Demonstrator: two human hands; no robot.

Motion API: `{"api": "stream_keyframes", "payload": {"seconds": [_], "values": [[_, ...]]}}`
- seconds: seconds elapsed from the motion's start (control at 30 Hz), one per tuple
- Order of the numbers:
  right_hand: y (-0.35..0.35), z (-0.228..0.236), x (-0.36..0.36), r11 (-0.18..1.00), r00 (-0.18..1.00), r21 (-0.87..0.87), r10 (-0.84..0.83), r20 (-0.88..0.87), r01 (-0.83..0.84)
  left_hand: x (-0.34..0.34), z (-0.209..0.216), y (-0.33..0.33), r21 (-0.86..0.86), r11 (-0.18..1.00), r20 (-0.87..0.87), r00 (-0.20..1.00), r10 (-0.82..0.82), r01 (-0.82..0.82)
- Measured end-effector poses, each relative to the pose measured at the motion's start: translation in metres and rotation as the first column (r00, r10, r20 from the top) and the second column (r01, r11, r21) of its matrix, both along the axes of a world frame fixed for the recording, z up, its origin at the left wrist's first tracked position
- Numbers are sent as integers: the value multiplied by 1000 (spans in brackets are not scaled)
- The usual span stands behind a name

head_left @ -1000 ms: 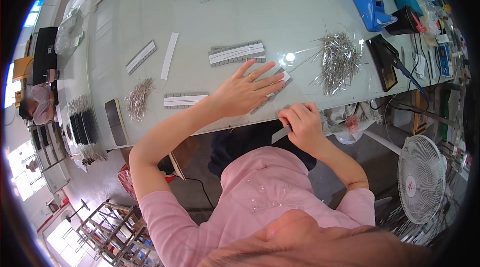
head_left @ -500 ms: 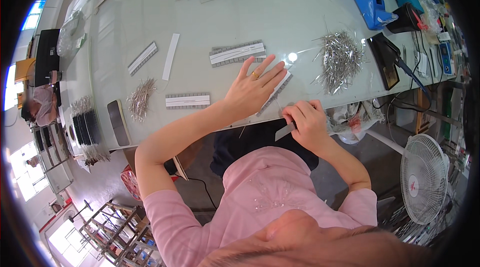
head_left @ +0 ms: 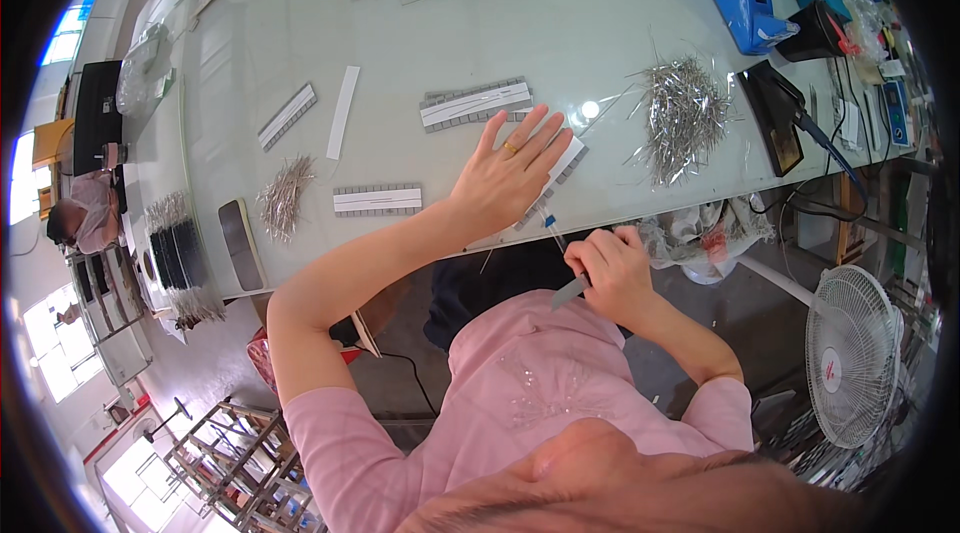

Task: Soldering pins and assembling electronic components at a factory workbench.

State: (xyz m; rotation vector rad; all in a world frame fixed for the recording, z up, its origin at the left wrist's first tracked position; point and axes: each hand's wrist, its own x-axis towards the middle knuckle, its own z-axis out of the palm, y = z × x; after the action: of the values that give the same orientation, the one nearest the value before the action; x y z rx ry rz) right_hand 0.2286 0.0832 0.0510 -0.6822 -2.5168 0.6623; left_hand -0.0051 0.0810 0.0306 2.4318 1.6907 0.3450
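Right hand is closing in a fist-like pinch round a slim metal blade tool with a blue tip, the steel end sticking out below the fingers, the blue tip pointing up toward the tabletop edge. Left hand is lying flat and open, fingers spread, pressing down on a long white strip set in a grey toothed holder; it is grasping nothing, only pinning.

The strip is sitting at the near edge of the pale green glass-topped tabletop, angled, partly hidden under the palm. It is looking thin, light and somewhat flexible; judged likely to slide on the smooth top unless held flat. Best hold: flat pressure along its length, or a pinch at the long edges, not the ends.

The tool is looking stiff, narrow and light; a hold near mid-shaft seems to suit fine work.

Farther out: two similar grey-and-white strips, a loose heap of thin silver wire pins, a smaller bundle of pins. Pins are looking springy, easily scattered. A white floor fan is standing low right.
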Motion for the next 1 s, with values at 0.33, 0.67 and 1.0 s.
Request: {"api": "stream_keyframes", "payload": {"seconds": [0.33,0.67,1.0], "values": [[-20,1,14,1000,1000,-17,2,13,-2,-1,0,1,34,999,-2,1000,-6,6],[-8,38,82,823,952,-531,-292,-87,204,0,-4,3,63,997,26,999,-39,37],[109,-33,172,478,520,-562,-849,-98,675,-19,29,-27,176,953,282,940,193,-248]]}}
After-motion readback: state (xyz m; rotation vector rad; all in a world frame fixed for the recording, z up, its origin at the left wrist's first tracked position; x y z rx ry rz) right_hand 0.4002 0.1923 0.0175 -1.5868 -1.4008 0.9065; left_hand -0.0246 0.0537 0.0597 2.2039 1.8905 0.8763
